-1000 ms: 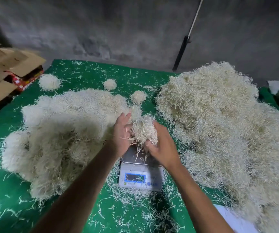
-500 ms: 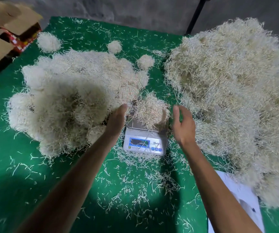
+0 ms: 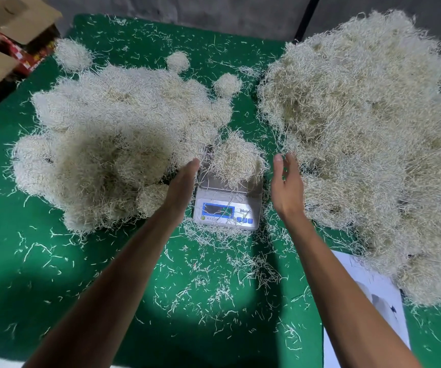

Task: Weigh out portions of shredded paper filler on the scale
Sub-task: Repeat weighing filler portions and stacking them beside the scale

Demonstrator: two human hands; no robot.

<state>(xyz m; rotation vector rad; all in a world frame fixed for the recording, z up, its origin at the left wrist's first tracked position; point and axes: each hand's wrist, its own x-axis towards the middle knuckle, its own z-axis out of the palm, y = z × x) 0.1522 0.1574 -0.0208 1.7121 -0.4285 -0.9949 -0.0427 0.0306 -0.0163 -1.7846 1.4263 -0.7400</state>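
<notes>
Wad [image 3: 236, 158] sits on scale [image 3: 227, 205] mid-table, between two big piles. Left hand [image 3: 183, 181] and right hand [image 3: 285, 181] flank it — fingers straight, holding nothing. Risk: overhanging strands touch neighbouring pile — skewed reading.

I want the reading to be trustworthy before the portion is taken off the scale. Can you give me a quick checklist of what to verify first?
1. Portion sits on the scale: ok.
2. Left hand off the portion, fingers straight: ok.
3. Right hand off the portion, open: ok.
4. Portion clear of the left pile: cannot tell, strands seem to meet at its edge.
5. Display readable: not ok, digits blurred and strands lie across it.
</notes>
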